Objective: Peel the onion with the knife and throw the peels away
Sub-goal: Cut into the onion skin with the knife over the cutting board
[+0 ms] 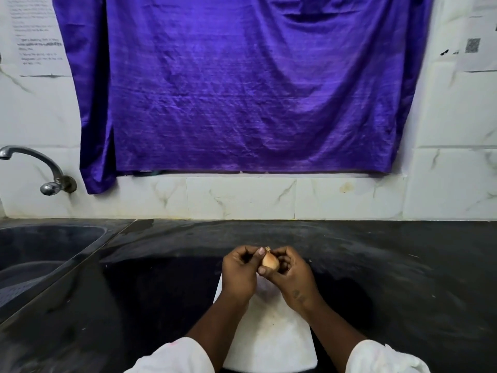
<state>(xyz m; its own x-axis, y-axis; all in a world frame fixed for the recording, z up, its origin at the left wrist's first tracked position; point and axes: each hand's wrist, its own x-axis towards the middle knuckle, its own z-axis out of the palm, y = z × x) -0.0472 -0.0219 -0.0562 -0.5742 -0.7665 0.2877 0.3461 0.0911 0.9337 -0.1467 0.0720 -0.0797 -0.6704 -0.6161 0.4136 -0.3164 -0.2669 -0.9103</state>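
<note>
Onion (269,261) between left hand (238,274) and right hand (293,277); wall sheet (36,36) illegible.

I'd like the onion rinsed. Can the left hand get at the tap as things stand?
Probably, once it lets go: the left hand holds the onion with the right hand, and only open counter and the sink lie between it and the tap.

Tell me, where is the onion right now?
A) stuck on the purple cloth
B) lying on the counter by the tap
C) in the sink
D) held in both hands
D: the left hand and the right hand both pinch the onion between their fingers and thumbs.
</note>
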